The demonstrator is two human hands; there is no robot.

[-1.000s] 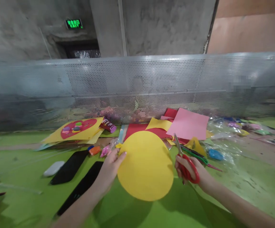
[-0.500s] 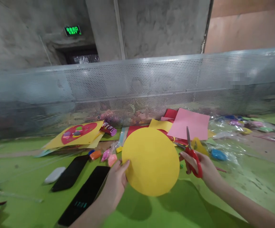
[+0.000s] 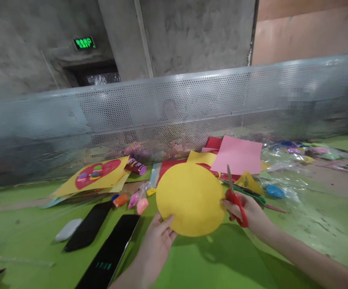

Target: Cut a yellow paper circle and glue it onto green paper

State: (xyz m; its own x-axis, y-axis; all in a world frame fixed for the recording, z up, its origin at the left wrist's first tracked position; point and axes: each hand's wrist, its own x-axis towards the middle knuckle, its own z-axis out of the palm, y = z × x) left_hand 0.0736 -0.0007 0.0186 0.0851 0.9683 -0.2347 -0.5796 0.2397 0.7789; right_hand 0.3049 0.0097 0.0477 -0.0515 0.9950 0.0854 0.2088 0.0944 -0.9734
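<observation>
My left hand [image 3: 158, 241] pinches the lower left edge of a yellow paper disc [image 3: 190, 198] and holds it up over the green table [image 3: 207, 265]. My right hand [image 3: 247, 210] grips red-handled scissors [image 3: 235, 198] by the loops, blades pointing up, right beside the disc's right edge. The fingertips of that hand touch the disc's rim. Both hands are closed on what they hold.
Two black phones [image 3: 86, 224] [image 3: 109, 253] and a white eraser-like piece [image 3: 68, 228] lie at left. Pink [image 3: 238, 154], red and yellow sheets, a glue stick [image 3: 135, 164], a yellow sheet with a red collage [image 3: 94, 174] and crumpled clear plastic [image 3: 285, 176] lie before a perforated metal screen [image 3: 174, 116].
The disc has turned in my left hand, whose grip slid from its left edge to its lower left. My right hand brought the scissors closer, against the disc's right rim.
</observation>
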